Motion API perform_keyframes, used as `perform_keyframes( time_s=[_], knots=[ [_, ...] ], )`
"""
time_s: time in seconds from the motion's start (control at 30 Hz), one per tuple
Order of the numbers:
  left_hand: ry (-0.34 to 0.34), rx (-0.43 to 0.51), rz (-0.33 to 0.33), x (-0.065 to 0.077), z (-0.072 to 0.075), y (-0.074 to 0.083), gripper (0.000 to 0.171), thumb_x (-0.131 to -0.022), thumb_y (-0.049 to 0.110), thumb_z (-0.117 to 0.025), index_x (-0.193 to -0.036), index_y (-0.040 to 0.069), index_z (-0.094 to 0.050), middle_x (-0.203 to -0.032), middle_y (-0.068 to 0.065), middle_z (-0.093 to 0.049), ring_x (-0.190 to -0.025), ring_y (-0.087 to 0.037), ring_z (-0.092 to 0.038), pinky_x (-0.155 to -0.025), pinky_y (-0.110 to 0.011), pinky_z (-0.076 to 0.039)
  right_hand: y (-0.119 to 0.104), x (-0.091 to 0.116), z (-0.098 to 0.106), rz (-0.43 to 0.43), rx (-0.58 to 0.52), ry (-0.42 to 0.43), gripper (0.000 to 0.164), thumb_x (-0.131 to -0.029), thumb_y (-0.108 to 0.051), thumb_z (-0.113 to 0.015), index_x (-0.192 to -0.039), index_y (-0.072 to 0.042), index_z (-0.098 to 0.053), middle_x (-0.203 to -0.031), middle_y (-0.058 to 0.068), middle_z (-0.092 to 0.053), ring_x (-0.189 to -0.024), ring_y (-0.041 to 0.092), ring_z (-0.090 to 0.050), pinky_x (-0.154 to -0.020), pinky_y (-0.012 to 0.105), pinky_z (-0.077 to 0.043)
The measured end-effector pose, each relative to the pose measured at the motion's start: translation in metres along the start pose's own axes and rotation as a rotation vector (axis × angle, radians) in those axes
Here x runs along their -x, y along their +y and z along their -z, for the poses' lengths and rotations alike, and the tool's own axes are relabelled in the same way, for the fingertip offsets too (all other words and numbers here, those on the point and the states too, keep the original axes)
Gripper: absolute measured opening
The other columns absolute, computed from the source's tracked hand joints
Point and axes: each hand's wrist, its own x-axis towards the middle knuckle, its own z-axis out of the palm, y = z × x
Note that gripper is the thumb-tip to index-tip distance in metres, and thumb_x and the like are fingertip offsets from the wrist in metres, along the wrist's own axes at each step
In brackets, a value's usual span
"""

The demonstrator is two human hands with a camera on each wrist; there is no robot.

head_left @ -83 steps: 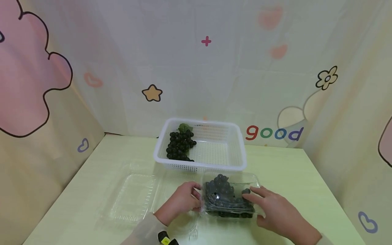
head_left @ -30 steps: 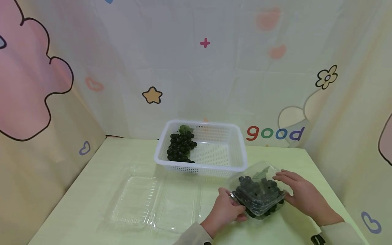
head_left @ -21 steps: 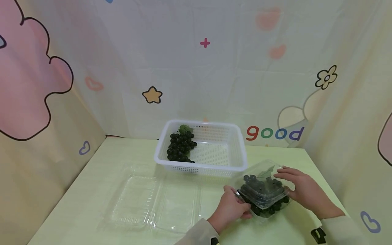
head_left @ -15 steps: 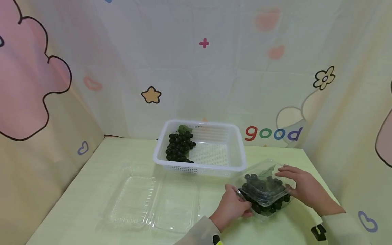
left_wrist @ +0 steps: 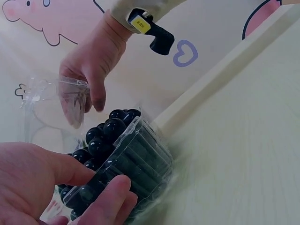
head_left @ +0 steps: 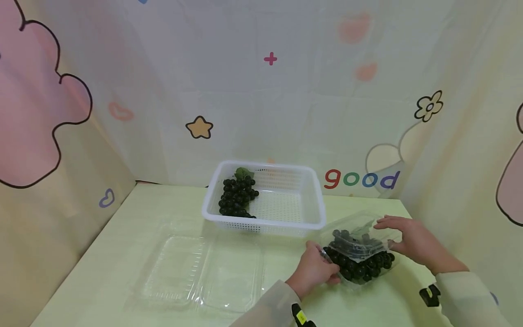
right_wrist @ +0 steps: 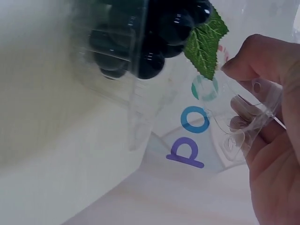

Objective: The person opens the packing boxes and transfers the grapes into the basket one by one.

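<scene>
A transparent plastic clamshell box [left_wrist: 152, 157] full of dark grapes [head_left: 361, 268] stands on the right of the table, its lid [right_wrist: 218, 101] tilted up off the fruit. My left hand [head_left: 312, 270] grips the near-left wall of the base, thumb at the rim and fingers along the outside in the left wrist view. With thumb and fingers my right hand [head_left: 421, 243] pinches the edge of the raised lid; the fingers show through the plastic in the right wrist view. A green leaf [right_wrist: 206, 44] pokes out beside the grapes.
Behind, a white perforated basket [head_left: 265, 222] holds another bunch of dark grapes [head_left: 237, 195] at its left end. A second transparent clamshell [head_left: 175, 268] lies spread open on the table's left part. A printed curtain [head_left: 245, 91] hangs at the table's back edge.
The grape-filled clamshell has moved right from in front of the basket and turned. Its lid has swung up, uncovering the front grapes, as the right hand rose with it.
</scene>
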Motion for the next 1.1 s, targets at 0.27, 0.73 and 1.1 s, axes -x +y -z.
perform_keyframes(
  time_s=[0.27,0.73,1.1],
  knots=[
    [-0.005,-0.062,-0.006,-0.007,0.0,0.004,0.045,-0.085,-0.002,-0.076,-0.113,0.009,-0.042,-0.076,-0.011,-0.066,-0.066,-0.035,-0.075,-0.08,-0.034,-0.058,0.004,-0.014,0.022,-0.051,-0.039,-0.133,0.042,-0.079,-0.002,-0.082,-0.119,-0.013,-0.076,-0.128,0.019,-0.071,-0.12,0.046,-0.062,-0.07,0.029,-0.052],
    [0.008,-0.191,-0.043,-0.014,-0.002,0.003,0.044,-0.09,0.011,-0.076,-0.122,0.011,-0.046,-0.069,-0.01,-0.068,-0.062,-0.029,-0.073,-0.075,-0.033,-0.055,0.014,-0.038,0.064,-0.184,-0.187,-0.324,0.052,-0.088,-0.038,-0.08,-0.13,-0.009,-0.071,-0.134,0.021,-0.066,-0.119,0.043,-0.064,-0.094,0.052,-0.056],
    [-0.018,-0.2,-0.05,-0.008,-0.005,0.006,0.052,-0.087,0.005,-0.076,-0.129,0.011,-0.045,-0.08,-0.003,-0.061,-0.063,-0.027,-0.073,-0.075,-0.034,-0.055,0.034,-0.044,0.073,-0.248,-0.291,-0.302,0.046,-0.092,-0.032,-0.077,-0.129,-0.006,-0.071,-0.131,0.016,-0.07,-0.112,0.012,-0.064,-0.089,0.032,-0.055]
  ],
)
